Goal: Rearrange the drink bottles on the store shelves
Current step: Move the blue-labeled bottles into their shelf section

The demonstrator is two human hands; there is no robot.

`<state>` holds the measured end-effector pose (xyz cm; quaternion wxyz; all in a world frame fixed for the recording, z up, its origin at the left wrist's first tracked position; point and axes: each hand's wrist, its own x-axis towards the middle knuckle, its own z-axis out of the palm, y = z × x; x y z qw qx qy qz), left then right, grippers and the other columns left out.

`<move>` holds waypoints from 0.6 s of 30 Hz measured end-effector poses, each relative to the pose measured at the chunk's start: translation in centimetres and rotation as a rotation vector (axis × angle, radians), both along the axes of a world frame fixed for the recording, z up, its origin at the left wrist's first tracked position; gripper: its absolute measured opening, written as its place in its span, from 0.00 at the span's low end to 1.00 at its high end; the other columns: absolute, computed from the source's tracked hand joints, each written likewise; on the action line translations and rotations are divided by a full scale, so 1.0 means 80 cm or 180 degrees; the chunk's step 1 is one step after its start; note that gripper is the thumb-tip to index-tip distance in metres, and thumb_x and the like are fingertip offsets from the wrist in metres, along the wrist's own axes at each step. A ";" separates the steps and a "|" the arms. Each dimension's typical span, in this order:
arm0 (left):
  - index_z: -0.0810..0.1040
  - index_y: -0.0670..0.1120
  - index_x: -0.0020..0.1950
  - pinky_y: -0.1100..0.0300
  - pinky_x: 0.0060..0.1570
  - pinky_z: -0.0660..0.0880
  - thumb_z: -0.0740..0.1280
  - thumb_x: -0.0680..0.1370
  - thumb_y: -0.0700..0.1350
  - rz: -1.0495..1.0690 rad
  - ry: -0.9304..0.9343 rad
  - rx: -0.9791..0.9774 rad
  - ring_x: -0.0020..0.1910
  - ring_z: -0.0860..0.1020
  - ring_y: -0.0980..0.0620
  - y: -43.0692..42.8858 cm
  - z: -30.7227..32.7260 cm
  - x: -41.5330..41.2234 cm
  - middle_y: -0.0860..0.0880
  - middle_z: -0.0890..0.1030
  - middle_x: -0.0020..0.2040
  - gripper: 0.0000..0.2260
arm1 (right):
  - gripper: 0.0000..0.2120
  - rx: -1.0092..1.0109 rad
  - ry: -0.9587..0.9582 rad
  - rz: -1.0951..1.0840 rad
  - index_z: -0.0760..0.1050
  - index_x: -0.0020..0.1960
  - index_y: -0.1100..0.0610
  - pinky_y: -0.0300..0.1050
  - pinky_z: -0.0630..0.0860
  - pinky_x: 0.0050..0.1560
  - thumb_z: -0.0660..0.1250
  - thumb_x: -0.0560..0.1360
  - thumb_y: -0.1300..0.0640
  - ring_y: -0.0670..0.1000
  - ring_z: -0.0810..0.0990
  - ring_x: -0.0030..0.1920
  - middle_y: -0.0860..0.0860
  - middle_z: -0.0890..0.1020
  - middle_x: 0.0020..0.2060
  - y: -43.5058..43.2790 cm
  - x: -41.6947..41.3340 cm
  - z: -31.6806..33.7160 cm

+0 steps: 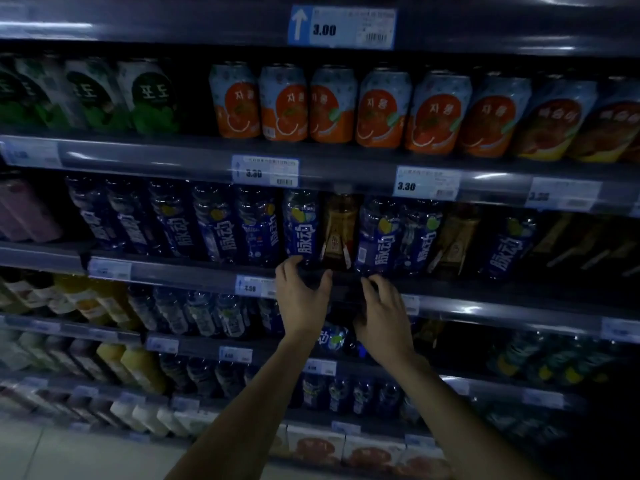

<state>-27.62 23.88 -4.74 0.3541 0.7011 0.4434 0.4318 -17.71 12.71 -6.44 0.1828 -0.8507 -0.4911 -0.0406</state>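
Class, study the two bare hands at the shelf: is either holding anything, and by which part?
Neither grips anything. The left hand touches the blue-labelled plastic bottle at its base; the right hand hovers open.

hidden: left hand (302, 295) and right hand (382, 315) cover the shelf edge (346, 282) and bottle bases | cut off: forearms at bottom edge, pink bottle (24, 211) at left | blurred: green cans (93, 95), lower price tags | dim: right-side bottles unreadable

Six orange cans (334, 105), two hands (341, 308), one amber bottle (338, 230).
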 end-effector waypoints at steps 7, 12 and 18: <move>0.69 0.51 0.63 0.69 0.44 0.67 0.68 0.75 0.55 -0.0355 0.0137 -0.0122 0.50 0.70 0.59 -0.019 -0.018 -0.031 0.55 0.70 0.58 0.20 | 0.28 0.0441 0.0035 -0.0031 0.65 0.73 0.62 0.53 0.65 0.71 0.67 0.75 0.56 0.57 0.63 0.72 0.57 0.67 0.69 -0.006 -0.017 0.001; 0.70 0.49 0.61 0.68 0.46 0.66 0.68 0.76 0.54 -0.0400 0.0257 -0.0042 0.49 0.68 0.62 -0.033 -0.043 -0.059 0.55 0.70 0.55 0.17 | 0.23 0.0754 0.0276 -0.0033 0.69 0.69 0.62 0.55 0.70 0.66 0.67 0.76 0.57 0.59 0.71 0.66 0.58 0.73 0.64 -0.014 -0.042 -0.026; 0.71 0.47 0.62 0.63 0.46 0.70 0.68 0.76 0.51 -0.0527 0.0605 -0.0193 0.46 0.72 0.61 -0.052 -0.101 -0.087 0.54 0.71 0.53 0.17 | 0.22 0.0469 0.0816 -0.0162 0.70 0.68 0.59 0.56 0.76 0.56 0.67 0.75 0.56 0.59 0.75 0.60 0.56 0.75 0.61 -0.034 -0.058 -0.084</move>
